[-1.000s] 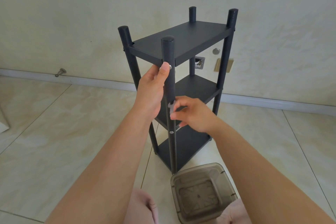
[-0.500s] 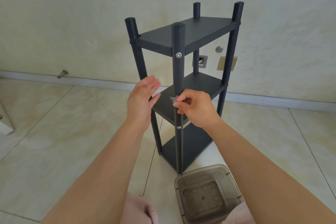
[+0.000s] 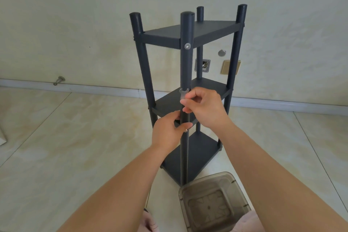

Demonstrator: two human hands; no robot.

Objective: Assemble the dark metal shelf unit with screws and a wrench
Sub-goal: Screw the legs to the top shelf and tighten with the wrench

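A: Entry. The shelf unit (image 3: pixel 188 84) stands upright on the tiled floor (image 3: pixel 75 147), all three shelves mounted on four posts. What changed in the last second?

B: The left hand (image 3: pixel 167 132) has dropped from high on the near post (image 3: pixel 186 73) to the middle-shelf joint. Its grip now curls round the post there, thumb in front, just above a small silver screw (image 3: pixel 186 130).

A: And the right hand (image 3: pixel 205 107)?

B: It has stayed at about the same height. Its fingers are pinched on the flat silver wrench (image 3: pixel 183 94), whose open jaw end points to 12 o'clock and lies against the post (the wrench is not on any screw head that I can see).

A: Reading for the task?

B: My judgement: the top screw (image 3: pixel 187 45) looks seated, so attention has moved down to the middle joint. Next the wrench likely has to come down toward 6 o'clock to meet that lower screw.

A: Other items?

B: A translucent brown bin (image 3: pixel 214 207) at 6 o'clock of the shelf's base, just beside it.
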